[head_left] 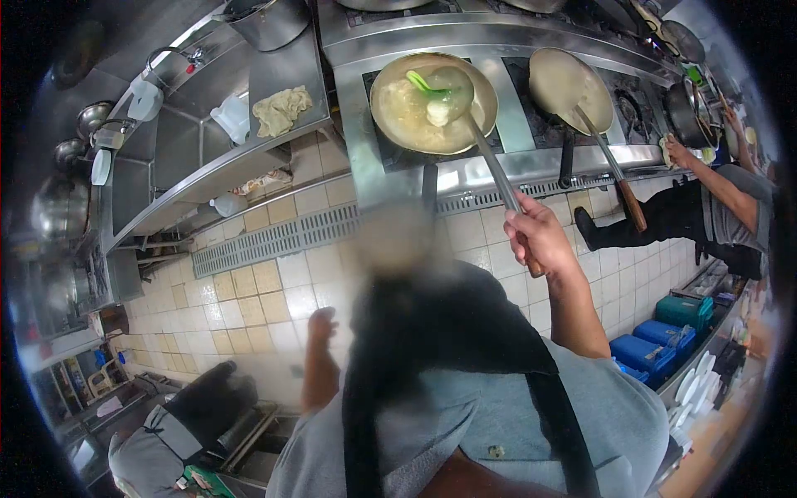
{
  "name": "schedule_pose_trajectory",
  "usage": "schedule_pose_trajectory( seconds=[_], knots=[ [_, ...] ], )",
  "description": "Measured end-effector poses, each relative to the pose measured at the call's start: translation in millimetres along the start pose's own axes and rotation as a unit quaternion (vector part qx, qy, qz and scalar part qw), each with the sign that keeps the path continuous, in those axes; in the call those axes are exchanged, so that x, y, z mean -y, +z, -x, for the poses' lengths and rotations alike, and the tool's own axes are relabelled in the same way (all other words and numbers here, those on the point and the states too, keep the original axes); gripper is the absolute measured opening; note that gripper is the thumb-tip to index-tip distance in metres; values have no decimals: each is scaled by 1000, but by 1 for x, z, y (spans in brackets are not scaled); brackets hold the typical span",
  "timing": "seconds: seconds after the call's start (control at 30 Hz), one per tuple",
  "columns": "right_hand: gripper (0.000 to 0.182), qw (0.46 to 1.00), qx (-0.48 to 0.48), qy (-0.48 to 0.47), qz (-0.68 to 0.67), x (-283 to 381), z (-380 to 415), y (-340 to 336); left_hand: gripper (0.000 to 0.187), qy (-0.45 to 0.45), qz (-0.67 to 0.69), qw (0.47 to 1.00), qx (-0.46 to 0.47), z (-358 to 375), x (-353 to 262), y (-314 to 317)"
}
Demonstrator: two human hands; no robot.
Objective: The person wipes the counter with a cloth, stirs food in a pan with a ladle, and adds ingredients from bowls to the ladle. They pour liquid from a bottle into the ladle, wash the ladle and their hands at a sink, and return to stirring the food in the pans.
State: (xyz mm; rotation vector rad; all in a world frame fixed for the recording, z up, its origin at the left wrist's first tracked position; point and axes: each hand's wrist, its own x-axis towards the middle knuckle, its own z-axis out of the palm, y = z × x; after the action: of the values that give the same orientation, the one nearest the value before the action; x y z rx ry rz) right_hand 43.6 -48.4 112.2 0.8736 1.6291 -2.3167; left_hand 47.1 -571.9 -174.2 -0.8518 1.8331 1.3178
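My right hand (538, 232) is closed around the wooden-ended handle of a long metal ladle (496, 170). The ladle's bowl rests inside a wide frying pan (403, 124) on the stove, over pale, cloudy liquid. A piece of bok choy (440, 108), green leaf and white stem, sits in the ladle's bowl. The pan's black handle (429, 187) points towards me. My left hand (322, 325) hangs low at my side above the floor, holding nothing, its fingers loosely apart.
A second pan (556, 87) holds another wooden-handled ladle (618, 178) to the right. A co-worker (730, 199) stands at the far right of the stove; another person (166, 440) is at lower left. A steel sink counter (282, 70) bears a cloth (282, 110). Blue bins (643, 355) stand lower right.
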Motion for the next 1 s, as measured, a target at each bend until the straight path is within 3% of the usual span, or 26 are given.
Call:
schedule_pose_trajectory(
  seconds=[0.03, 0.1, 0.33, 0.4, 0.43, 0.5, 0.67, 0.73, 0.77, 0.8, 0.83, 0.87, 0.93, 1.0],
  knots=[
    [39, 1000, 1, 1, 1, -1, -1, 2, 36, -11, 38, 999, 9, -2, 4, -3],
    [45, 988, -39, -47, 143, -2, -3, 4, 36, -2, -1, 1000, -6, 1, 5, 1],
    [38, 996, 0, -20, 84, 0, -15, 13, 34, -31, -3, 999, -28, 18, -2, 10],
    [30, 997, 51, 25, -58, 4, -16, 16, 29, -31, 4, 999, -25, 13, -1, 9],
    [30, 997, 52, 27, -58, 4, -18, 13, 23, -31, 10, 999, -22, 12, 1, 7],
    [24, 956, 117, 87, -253, 5, -23, 4, 29, -18, 4, 1000, -23, 13, 4, 7],
    [29, 943, 153, 86, -283, 9, -26, -2, 35, -14, -22, 999, -39, 21, -1, 11],
    [38, 996, 69, 12, -61, 13, -24, 0, 27, -17, -34, 998, -41, 19, 1, 9],
    [38, 996, 68, 13, -60, 16, -23, -1, 27, -18, -34, 998, -39, 19, 3, 9],
    [44, 997, 23, -23, 73, 18, -21, -4, 27, -18, -20, 999, -41, 18, 8, 9],
    [49, 977, -22, -58, 205, 20, -20, -8, 27, -18, -5, 999, -43, 18, 13, 8],
    [49, 977, -23, -58, 206, 20, -19, -13, 27, -19, -5, 999, -41, 16, 18, 7],
    [51, 914, -93, -128, 373, 22, -15, -26, 26, 19, 7, 1000, -23, 11, 26, 6],
    [52, 875, -113, -190, 431, 25, -7, -28, 25, 6, -14, 1000, -24, 8, 26, 7]
  ],
)
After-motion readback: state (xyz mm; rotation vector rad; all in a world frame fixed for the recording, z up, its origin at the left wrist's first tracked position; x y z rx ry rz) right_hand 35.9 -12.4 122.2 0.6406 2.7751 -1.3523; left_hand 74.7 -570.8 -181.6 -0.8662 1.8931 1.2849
